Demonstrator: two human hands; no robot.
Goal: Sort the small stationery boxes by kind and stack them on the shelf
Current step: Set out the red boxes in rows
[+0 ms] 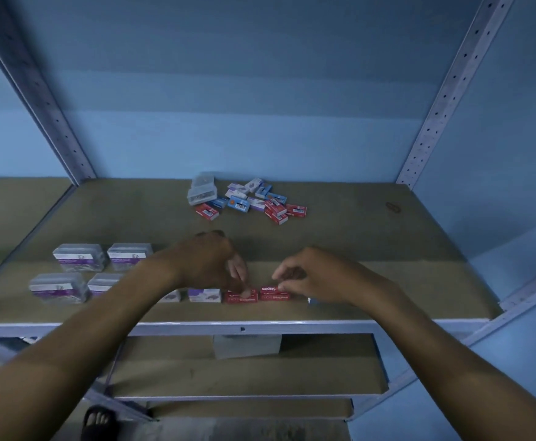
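Two short stacks of red staples boxes sit side by side near the front edge of the brown shelf board (371, 237). My left hand (211, 262) pinches the top box of the left red stack (241, 296). My right hand (311, 275) grips the right end of the top box on the right red stack (274, 291). Left of them stands a white-and-purple box (204, 295), with another half hidden under my left forearm. A loose pile of red, blue and white-purple boxes (254, 200) lies at the back middle, beside stacked clear cases (201, 190).
Several clear paper-clip cases (79, 256) stand in two rows at the front left. Perforated metal uprights (432, 122) rise at the back corners. A rubber band (393, 206) lies at the back right. A grey box (247, 345) rests on the lower shelf; a sandalled foot (99, 421) shows below.
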